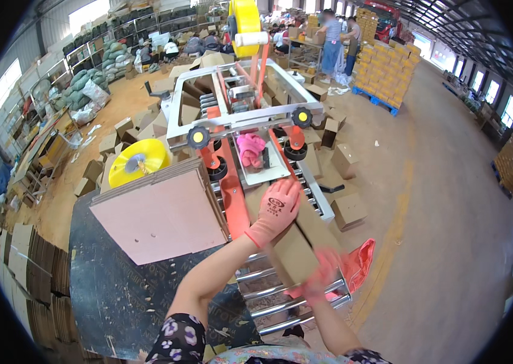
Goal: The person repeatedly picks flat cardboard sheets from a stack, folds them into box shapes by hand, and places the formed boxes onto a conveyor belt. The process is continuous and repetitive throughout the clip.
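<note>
A brown cardboard box (293,258) lies on the metal rollers (262,294) in front of me, with a dark gap between its top flaps. My left hand (277,209), in a pink glove, lies flat on the box's far part, fingers stretched forward. At the near right corner is my right hand (323,273), also gloved; motion smears its fingers, so its grip is unclear. Just beyond the box stands a carton-sealing machine (229,176) with orange side rails and black wheels. A pink cloth (250,150) sits on its white plate.
Flat cardboard sheets (159,212) are stacked on a dark board (117,285) at left. Behind them is a yellow tape roll (139,162); another yellow roll (246,27) tops the machine. Red fabric (359,264) hangs by the rollers. Open boxes (346,209) litter the floor; people (332,45) stand far off.
</note>
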Available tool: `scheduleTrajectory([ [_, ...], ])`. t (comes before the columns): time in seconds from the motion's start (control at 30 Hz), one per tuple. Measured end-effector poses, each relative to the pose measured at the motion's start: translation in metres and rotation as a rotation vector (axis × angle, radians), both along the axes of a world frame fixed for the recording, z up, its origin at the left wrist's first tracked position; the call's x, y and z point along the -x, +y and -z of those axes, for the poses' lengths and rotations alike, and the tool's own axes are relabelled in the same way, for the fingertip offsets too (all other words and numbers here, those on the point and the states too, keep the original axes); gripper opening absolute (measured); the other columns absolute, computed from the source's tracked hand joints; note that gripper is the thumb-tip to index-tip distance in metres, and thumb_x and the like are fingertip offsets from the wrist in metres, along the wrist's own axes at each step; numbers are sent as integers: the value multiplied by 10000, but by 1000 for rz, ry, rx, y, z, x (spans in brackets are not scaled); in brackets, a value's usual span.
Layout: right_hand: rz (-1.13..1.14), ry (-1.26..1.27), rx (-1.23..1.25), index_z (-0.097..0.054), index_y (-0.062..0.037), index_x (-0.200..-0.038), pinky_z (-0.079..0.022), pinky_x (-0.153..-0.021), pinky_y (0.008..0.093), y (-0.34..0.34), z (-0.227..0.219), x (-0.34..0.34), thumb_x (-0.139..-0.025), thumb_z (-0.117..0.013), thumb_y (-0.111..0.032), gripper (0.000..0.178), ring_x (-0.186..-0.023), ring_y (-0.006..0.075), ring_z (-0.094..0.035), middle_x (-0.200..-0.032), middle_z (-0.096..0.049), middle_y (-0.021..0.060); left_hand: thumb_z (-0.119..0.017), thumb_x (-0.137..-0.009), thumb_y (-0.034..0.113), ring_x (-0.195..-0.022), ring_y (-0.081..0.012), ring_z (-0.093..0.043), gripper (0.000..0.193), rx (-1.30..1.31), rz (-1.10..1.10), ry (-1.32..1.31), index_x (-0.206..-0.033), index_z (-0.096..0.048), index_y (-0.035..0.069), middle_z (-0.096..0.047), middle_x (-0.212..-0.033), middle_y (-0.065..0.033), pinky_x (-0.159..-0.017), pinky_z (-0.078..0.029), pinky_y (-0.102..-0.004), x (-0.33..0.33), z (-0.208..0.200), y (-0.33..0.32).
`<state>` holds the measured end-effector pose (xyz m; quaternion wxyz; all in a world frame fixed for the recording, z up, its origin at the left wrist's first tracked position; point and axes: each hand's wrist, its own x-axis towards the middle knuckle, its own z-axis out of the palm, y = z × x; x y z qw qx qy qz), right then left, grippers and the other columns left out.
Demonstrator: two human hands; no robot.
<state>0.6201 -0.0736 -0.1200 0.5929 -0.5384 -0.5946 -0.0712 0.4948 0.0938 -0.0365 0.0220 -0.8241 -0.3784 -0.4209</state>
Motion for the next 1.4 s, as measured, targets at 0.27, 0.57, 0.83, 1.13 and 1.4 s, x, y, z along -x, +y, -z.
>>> scheduleTrajectory([
  [0.27, -387, -157, -148, -592, -36, -1227, -237, -1116, 580, 117, -47, 148, -842, -616, -99, 391, -1224, 346, -504, -1251, -598, 120, -638, -845, 203, -1035, -363, -597, 304, 299, -115, 17, -1099, -625, 37, -633, -1095, -157, -910, -471, -455, 169, 46, -75],
  [0.57, -710, -876, -68, -653, -102, -1071, -211, -1154, 551, 186, -56, 296, -842, -668, -358, 343, -1383, 298, -378, -1446, -483, 111, -594, -910, 397, -1291, -440, -405, 621, 28, -849, 299, -1385, -444, 25, -481, -1366, -227, -1107, -258, -564, 369, 11, -112],
  [0.83, -841, -425, 18, -658, -94, -812, -457, -994, 442, 102, -21, 253, -830, -709, -268, 182, -997, 272, -634, -1075, -680, 74, -486, -992, 368, -1175, -393, -533, 424, 498, -600, 210, -1271, -522, 51, -560, -1290, -168, -996, -406, -484, 395, -15, -138],
  [1.13, -679, -525, -161, -637, -80, -1139, -358, -1053, 511, 160, -80, 272, -812, -689, -294, 394, -1213, 344, -515, -1325, -570, 129, -496, -954, 471, -1106, -361, -603, 495, 1041, -353, 87, -1164, -595, 34, -628, -1182, -220, -933, -478, -447, 308, 140, -183],
  [1.4, -730, -743, 41, -564, -94, -1308, -206, -1149, 549, 206, -77, 315, -803, -673, -403, 602, -1367, 322, -393, -1428, -503, 106, -585, -921, 337, -1233, -390, -472, 492, 202, -796, 168, -1279, -527, 5, -547, -1280, -188, -1058, -348, -506, 374, 27, -141],
])
